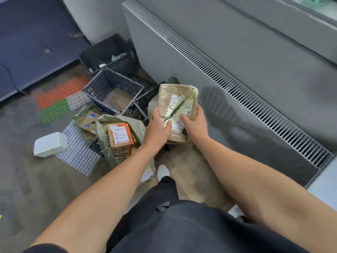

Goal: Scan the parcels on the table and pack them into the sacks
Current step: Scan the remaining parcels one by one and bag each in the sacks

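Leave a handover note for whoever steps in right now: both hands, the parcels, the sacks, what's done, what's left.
Left hand and right hand both grip the taped parcel, held above the floor near the crates.
The orange parcel already sits in the open woven sack.
Left: put the held parcel into a sack. Whether it was scanned cannot be told, and the table is out of view.
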Demonstrator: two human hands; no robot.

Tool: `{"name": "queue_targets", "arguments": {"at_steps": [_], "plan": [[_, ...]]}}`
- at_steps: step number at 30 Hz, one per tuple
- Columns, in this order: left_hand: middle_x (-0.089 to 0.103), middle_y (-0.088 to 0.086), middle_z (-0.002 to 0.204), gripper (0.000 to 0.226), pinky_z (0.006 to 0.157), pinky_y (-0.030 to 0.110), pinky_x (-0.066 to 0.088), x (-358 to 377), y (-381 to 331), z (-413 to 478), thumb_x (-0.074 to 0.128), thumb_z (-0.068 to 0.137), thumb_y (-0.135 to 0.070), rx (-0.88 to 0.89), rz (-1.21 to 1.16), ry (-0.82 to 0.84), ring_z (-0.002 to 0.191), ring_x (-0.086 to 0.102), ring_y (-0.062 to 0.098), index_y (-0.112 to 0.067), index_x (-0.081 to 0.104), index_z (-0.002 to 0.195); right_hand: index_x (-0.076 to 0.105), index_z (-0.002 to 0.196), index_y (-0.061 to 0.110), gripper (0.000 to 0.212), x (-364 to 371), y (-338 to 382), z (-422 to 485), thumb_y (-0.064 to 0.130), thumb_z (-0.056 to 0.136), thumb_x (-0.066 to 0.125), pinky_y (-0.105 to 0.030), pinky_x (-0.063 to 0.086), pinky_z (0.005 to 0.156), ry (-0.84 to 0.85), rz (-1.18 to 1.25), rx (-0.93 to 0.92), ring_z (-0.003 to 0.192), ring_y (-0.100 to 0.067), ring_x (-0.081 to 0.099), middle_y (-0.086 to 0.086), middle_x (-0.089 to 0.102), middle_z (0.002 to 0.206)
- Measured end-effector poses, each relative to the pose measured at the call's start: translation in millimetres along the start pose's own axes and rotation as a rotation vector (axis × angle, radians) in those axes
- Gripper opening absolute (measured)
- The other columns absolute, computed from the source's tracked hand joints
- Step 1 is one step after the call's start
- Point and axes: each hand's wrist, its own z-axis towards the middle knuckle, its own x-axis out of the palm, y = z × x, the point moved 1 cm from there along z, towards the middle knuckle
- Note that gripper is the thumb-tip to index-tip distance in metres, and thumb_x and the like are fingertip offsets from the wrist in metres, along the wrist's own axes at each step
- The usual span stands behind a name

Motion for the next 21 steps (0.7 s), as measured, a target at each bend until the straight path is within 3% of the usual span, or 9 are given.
{"name": "queue_targets", "arguments": {"at_steps": [4, 11, 18, 21], "plan": [[0.050, 0.006, 0.137, 0.058, 0.092, 0.040, 0.049, -16, 3, 60, 0.056, 0.096, -0.027, 0.022, -0.043, -0.004, 0.115, 0.055, 0.026, -0.015, 0.027, 0.144, 0.036, 0.149, 0.024, 0.068, 26, 26, 51, 0.031, 0.087, 0.064, -0.037, 0.046, 0.104, -0.020, -0.065, -0.001, 0.124, -0.013, 0.053, 0.007, 0.054, 0.139], [0.044, 0.008, 0.143, 0.063, 0.081, 0.030, 0.043, -21, 25, 153, 0.056, 0.096, -0.031, 0.009, -0.076, -0.025, 0.113, 0.056, 0.025, -0.014, 0.024, 0.146, 0.034, 0.151, 0.026, 0.068, 67, 48, 137, 0.033, 0.090, 0.063, -0.037, 0.047, 0.103, 0.008, -0.122, 0.000, 0.123, -0.012, 0.055, 0.007, 0.056, 0.138], [0.044, 0.005, 0.143, 0.061, 0.084, 0.028, 0.042, 49, 79, 230, 0.058, 0.096, -0.029, -0.050, -0.094, -0.014, 0.117, 0.056, 0.024, -0.017, 0.025, 0.146, 0.041, 0.146, 0.029, 0.060, 100, -24, 229, 0.030, 0.091, 0.063, -0.034, 0.046, 0.102, 0.057, -0.143, 0.006, 0.119, -0.008, 0.057, 0.014, 0.058, 0.131], [0.033, 0.004, 0.154, 0.062, 0.096, 0.033, 0.041, 93, 110, 245, 0.048, 0.100, -0.038, -0.072, -0.076, 0.066, 0.129, 0.048, 0.023, -0.018, 0.020, 0.151, 0.042, 0.145, 0.030, 0.057, 99, -75, 255, 0.029, 0.092, 0.063, -0.032, 0.047, 0.101, 0.043, -0.144, 0.036, 0.114, -0.004, 0.058, 0.018, 0.059, 0.127]]}}
